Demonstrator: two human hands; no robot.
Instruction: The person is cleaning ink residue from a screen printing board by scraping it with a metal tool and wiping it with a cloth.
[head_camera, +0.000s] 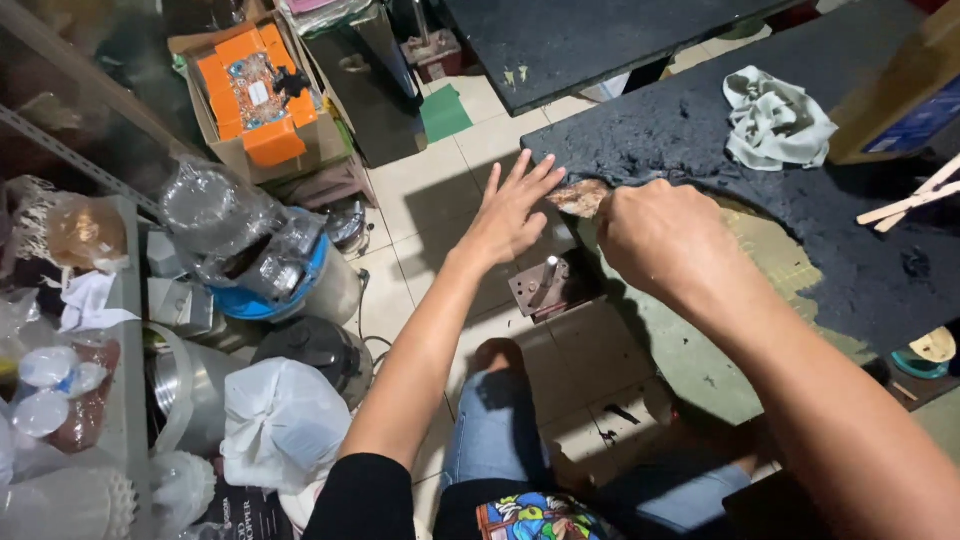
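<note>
Two bare hands worked at the near edge of a dark, rough-coated counter (800, 200). The right hand (660, 235) was closed into a fist, its grip tight round a small brownish scraper (580, 197) whose worn tip stuck out to the left and lay against the counter's edge. The left hand (508, 212) was spread wide open, fingers fanned, holding nothing; its fingertips reached up to the counter's corner, just beside the scraper's tip, though whether they pressed on it I could not tell. Below the scraper the dark coating gave way to a bare greenish-brown patch (770, 265) of the surface.

On the counter, well behind the hands, lay a crumpled pale cloth (775, 120), and at the right edge a few pale wooden sticks (912, 200) beside a cardboard box (905, 85). Under the hands, on the tiled floor (430, 200), stood a small metal block (545, 285). The person's knees in blue jeans (500, 420) showed beneath. To the left were a white plastic bag (285, 420), a blue-rimmed drum (270, 290) covered in clear plastic, and an open carton holding an orange item (258, 95)
</note>
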